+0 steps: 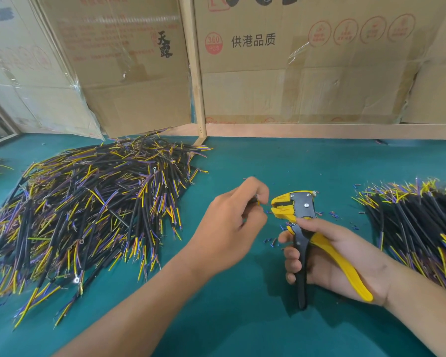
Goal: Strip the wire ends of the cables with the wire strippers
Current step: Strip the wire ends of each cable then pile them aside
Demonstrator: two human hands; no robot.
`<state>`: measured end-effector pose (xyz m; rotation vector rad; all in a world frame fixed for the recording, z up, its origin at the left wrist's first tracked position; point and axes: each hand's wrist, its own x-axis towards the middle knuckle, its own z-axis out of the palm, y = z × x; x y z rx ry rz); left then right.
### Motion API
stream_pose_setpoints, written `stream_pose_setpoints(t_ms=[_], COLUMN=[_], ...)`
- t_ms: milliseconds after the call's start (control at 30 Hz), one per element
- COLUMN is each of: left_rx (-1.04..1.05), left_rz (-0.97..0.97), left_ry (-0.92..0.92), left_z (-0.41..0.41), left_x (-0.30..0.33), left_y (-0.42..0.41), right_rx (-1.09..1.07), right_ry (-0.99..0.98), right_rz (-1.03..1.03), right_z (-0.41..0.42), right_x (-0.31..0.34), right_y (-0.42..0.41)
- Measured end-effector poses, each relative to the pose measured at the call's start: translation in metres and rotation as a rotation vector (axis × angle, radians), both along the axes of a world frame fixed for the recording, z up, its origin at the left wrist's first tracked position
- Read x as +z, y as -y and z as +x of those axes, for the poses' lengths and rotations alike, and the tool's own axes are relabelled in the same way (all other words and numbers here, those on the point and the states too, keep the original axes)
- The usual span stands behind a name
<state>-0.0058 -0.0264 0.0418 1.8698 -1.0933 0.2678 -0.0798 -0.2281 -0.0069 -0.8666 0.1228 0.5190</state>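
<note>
Gripping both handles, right hand [330, 256] is holding wire strippers [298, 217]; left hand [232, 222] is pinching 1 cable [255, 201], its wire end [266, 203] at the jaws. 2 cable piles flanking.

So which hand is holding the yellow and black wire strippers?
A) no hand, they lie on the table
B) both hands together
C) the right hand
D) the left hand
C: the right hand has its fingers curled round the handles of the wire strippers, while the left hand pinches a cable at the tool's nose.
</note>
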Motion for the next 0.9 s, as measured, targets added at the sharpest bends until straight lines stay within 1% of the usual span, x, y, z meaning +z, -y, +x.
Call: stream_pose_setpoints(t_ms=[133, 400, 467, 600, 800, 900], left_rx=[0.017, -0.057, -0.049, -0.06, -0.043, -0.069], left_rz=[-0.057, -0.111, -0.159, -0.216, -0.227, -0.227], left_ry=[-0.022, -0.005, -0.041, -0.137, -0.159, -0.175], left_z=[0.0, -0.007, -0.007, -0.006, -0.003, -0.004], left_x=[0.002, 0.006, 0.006, 0.005, 0.003, 0.002], left_y=[0.0, -0.004, -0.003, -0.003, -0.001, -0.001], right_rx=[0.03, 0.033, 0.036, 0.027, -0.015, -0.057], right_ry=[0.008, 0.052, 0.074, 0.129, 0.292, 0.334], right_rz=[0.036, 0.044, 0.038, 0.008, -0.05, -0.089], right_z=[0.002, 0.001, 0.0, -0.001, -0.016, -0.024], right_x=[-0.006, -0.008, -0.007, -0.004, 0.006, 0.015], right_y=[0.004, 0.006, 0.006, -0.001, -0.014, -0.023])
